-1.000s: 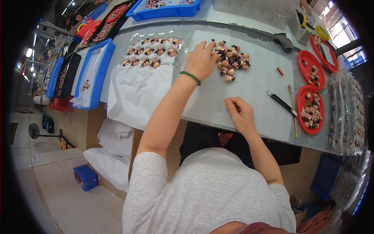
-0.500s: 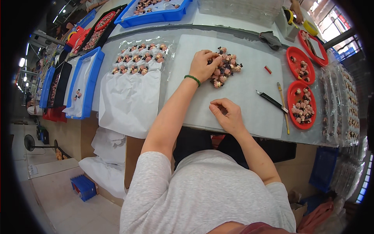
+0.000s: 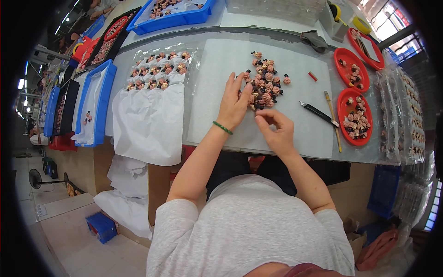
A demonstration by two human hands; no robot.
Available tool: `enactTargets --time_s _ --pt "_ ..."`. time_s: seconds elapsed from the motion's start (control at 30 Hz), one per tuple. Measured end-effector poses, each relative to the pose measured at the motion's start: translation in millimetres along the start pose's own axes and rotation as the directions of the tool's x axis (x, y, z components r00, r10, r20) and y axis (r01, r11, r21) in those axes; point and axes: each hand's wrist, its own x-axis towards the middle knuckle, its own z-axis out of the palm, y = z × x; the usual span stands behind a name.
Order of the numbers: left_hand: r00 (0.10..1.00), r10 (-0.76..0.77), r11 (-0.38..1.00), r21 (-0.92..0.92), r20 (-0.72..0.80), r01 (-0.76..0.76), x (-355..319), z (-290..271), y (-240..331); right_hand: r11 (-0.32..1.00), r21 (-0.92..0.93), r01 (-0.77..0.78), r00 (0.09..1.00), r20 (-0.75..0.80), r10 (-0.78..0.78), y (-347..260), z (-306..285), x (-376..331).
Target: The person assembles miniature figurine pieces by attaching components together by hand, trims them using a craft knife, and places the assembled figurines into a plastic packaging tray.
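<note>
- Pile of small figurines (image 3: 267, 85): on a white sheet (image 3: 304, 134) on the grey counter (image 3: 279, 38), in front of the person, just beyond both hands.
- Pieces look pink and knobbly, with black hat-like parts and cream patches; heaped at mixed angles, many touching.
- One loose figurine (image 3: 286, 80) sits apart, just right of the pile, black part up.
- Left hand (image 3: 234, 102): open, fingers spread, palm down at the pile's left edge, thumb against the pieces; green bracelet (image 3: 223, 128) on wrist.
- Right hand (image 3: 278, 133): fingers curled, thumb and index close together at the pile's near end; cannot tell if a piece is pinched.
- Hidden: pieces behind the left thumb and fingers, plus the lower layer of the heap; count not possible.
- Finer detail on pieces too small to read.
- Left of sheet: clear plastic tray (image 3: 191, 48) with rows of similar pieces, its near part covered by white paper (image 3: 150, 124).
- Right: craft knife (image 3: 318, 113), thin yellow stick tool (image 3: 333, 122), red plate (image 3: 342, 113) with more pieces.
- Far blue tray (image 3: 184, 19) cut off at top; surroundings blurred toward the dark fisheye rim.
</note>
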Motion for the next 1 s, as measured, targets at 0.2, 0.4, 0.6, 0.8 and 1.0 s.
enactTargets --time_s 0.2,0.4,0.6,0.8,1.0 --pt "0.996 0.073 0.996 0.052 0.059 -0.076 -20 -3 8 0.772 -0.585 0.25 0.933 -0.069 -0.354 12 -54 87" --pt "0.99 0.115 0.987 0.121 -0.086 -0.105 -25 -17 10 0.746 -0.647 0.16 0.976 0.217 -0.021 25 -76 102" --pt "0.998 -0.068 0.941 -0.332 -0.01 0.061 -34 -19 39 0.964 -0.026 -0.265 0.935 0.238 0.264 -26 -41 55" --pt "0.949 -0.195 0.832 -0.47 0.248 0.294 -39 -16 44 0.882 0.283 -0.378 0.906 0.311 0.288 -32 -15 23" --pt "0.966 -0.157 0.754 -0.607 0.205 0.251 -46 -17 38 0.912 0.327 -0.248 0.966 0.149 0.21 -25 -4 1"
